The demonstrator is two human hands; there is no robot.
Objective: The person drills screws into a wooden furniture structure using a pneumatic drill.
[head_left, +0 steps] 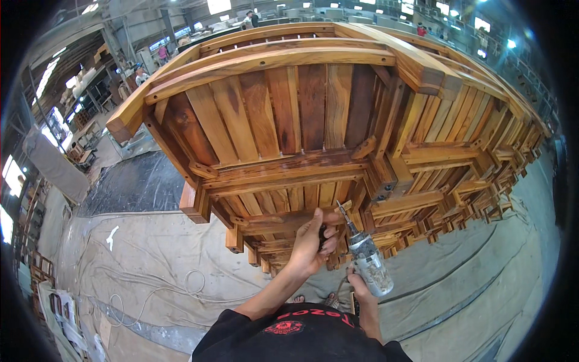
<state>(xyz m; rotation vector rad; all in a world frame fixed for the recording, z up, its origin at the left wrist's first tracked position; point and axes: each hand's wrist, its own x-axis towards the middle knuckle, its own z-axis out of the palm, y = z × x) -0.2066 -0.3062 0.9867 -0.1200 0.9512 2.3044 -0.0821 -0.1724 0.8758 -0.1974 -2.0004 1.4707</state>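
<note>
In my right hand (pixel 360 286) is a worn, silver-grey power screwdriver (pixel 369 259), its slim bit pointing up and away toward the wood. My fingers wrap its handle, partly hidden under the body. Just left of the bit, my left hand (pixel 310 242) is raised with its fingers curled in and thumb up. Something dark shows inside those fingers, too small to name. Both hands are close in front of a slatted wooden furniture piece (pixel 289 108), with brown and golden slats between thick rails and blocky legs. Whether the bit touches the wood, I cannot tell.
More slatted wooden pieces (pixel 446 163) of the same kind run off to the right in a row. Grey cloth sheeting (pixel 151 259) with folds covers the floor, and a thin pale hose (pixel 142 295) loops across it. A dark sheet (pixel 139 181) lies at left. Other people stand far back.
</note>
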